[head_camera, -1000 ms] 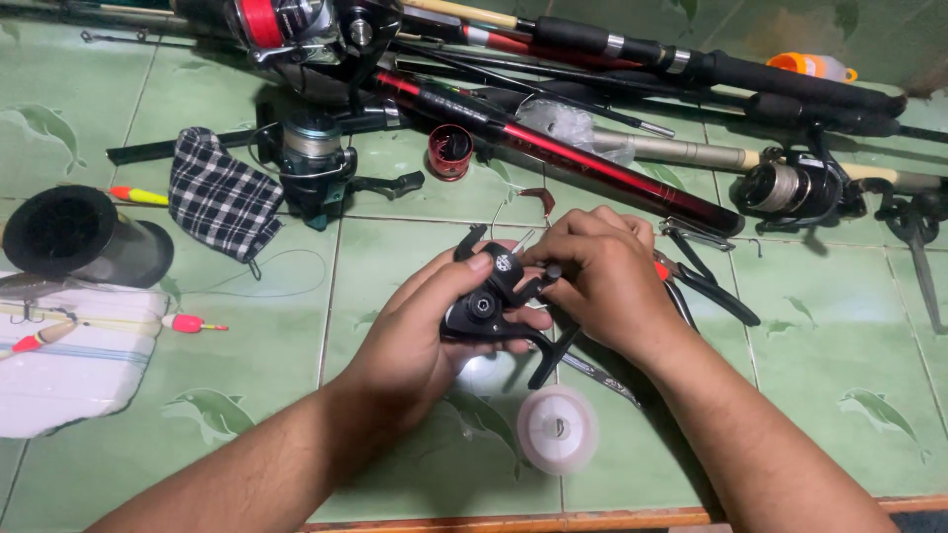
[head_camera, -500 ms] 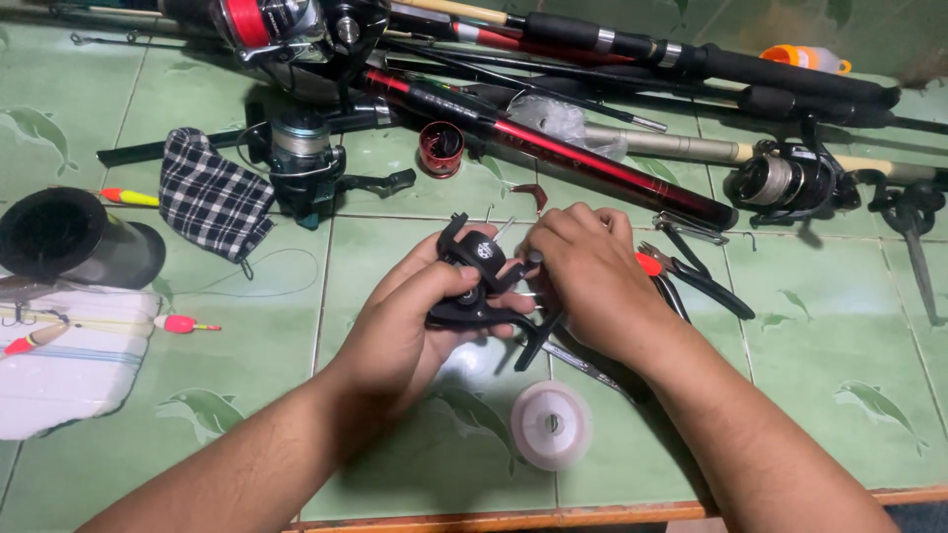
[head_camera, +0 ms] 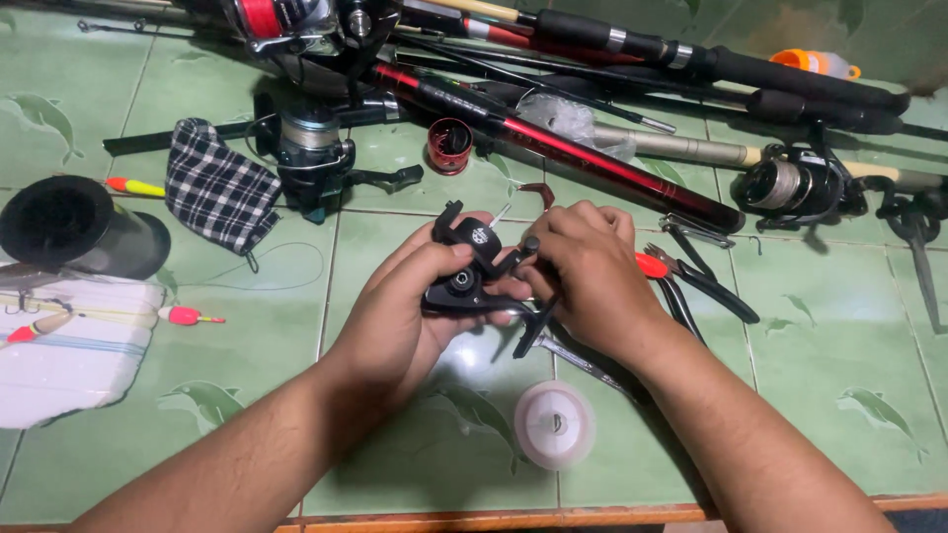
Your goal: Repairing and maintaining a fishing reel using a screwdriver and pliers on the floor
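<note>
The left hand [head_camera: 405, 316] cradled the black reel body [head_camera: 469, 266] above the tiled floor [head_camera: 839, 336] — rigid, probably light. The right hand [head_camera: 588, 271], at three o'clock, pinched its handle — seemingly firm.

Both hands meet over the middle of the tiled floor [head_camera: 839, 345], the left hand [head_camera: 405, 316] and right hand [head_camera: 592, 271] holding a fishing reel [head_camera: 469, 266] between them. A line spool [head_camera: 554, 424] lies just before them. Pliers [head_camera: 691, 276] lie right of the right hand. Behind, rods [head_camera: 592, 148] lie crosswise. At left sit a cloth [head_camera: 219, 192], another reel [head_camera: 311, 158] beside it, and a cup [head_camera: 74, 227] on its side.
</note>
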